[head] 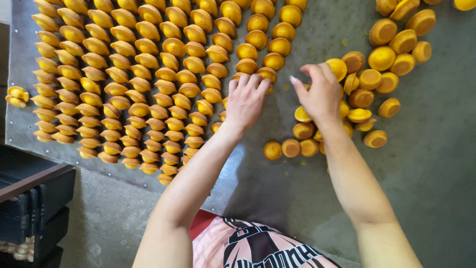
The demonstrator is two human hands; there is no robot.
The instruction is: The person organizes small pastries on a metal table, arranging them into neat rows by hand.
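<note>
Most of work looked done: tight rows of golden cakes (148,79) filled surface (436,164) from 9 to 12 o'clock, overlapping like shingles. Two strays (17,96) sat at far 9 o'clock edge. Left hand (245,101) pressed down at row ends near centre, fingers together, curled over cake. Right hand (320,92) hovered at loose pile (377,74), thumb and forefinger pinched; what they held, could not tell. Pile at 1–2 o'clock remained unsorted. Cakes domed, glossy, flat-bottomed; surface grey, dull metal, crumb-flecked.
</note>
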